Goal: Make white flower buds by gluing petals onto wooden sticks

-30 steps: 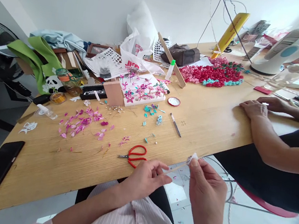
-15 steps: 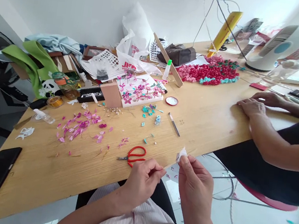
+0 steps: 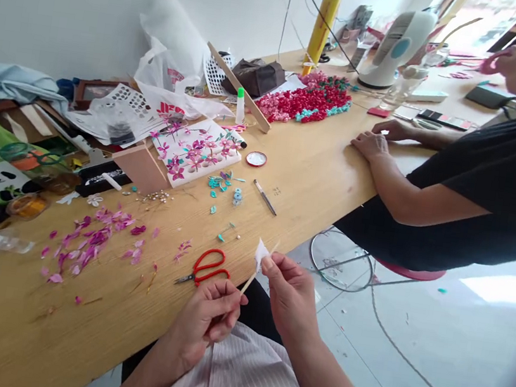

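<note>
My left hand [image 3: 207,314] pinches the lower end of a thin wooden stick [image 3: 258,266], and my right hand [image 3: 290,291] grips a small white paper scrap [image 3: 260,253] at its top, just off the desk [image 3: 318,176] edge beside the red scissors [image 3: 205,267].

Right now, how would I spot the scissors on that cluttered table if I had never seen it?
Start at the long wooden table and follow its near edge toward the person in the striped shirt. Just beyond that person's left hand lie the scissors, flat on the wood, to the right of the scattered pink petals. They are the only thing there with bright red loop handles.
</note>
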{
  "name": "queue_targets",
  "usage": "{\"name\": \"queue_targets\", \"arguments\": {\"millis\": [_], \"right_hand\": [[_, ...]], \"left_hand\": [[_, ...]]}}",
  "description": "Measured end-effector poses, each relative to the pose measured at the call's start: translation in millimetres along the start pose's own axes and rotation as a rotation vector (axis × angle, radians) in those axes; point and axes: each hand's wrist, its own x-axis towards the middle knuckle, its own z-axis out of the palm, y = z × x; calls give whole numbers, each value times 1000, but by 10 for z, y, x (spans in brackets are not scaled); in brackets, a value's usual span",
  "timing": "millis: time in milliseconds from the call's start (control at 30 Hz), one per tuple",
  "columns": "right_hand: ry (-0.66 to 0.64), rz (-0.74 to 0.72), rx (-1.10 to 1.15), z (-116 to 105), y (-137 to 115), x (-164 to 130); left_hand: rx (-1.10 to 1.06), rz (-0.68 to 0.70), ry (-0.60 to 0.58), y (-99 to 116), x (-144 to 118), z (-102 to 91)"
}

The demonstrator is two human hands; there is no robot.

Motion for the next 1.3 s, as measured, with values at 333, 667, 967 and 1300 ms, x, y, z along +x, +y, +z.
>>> {"name": "queue_targets", "arguments": {"millis": [333,667,967,1300], "right_hand": [[11,34,-41,-35,15,-25],[-4,112,-11,-37,101,-117],[4,80,46,-107,170,-133],[-2,34,-33,-192,199,-106]], "left_hand": [[742,584,382,-114,-23,-65],[1225,1066,386,-156,-79,-131],[1199,797,459,-221,-67,-72],[990,599,413,-259,-41,-14]]}}
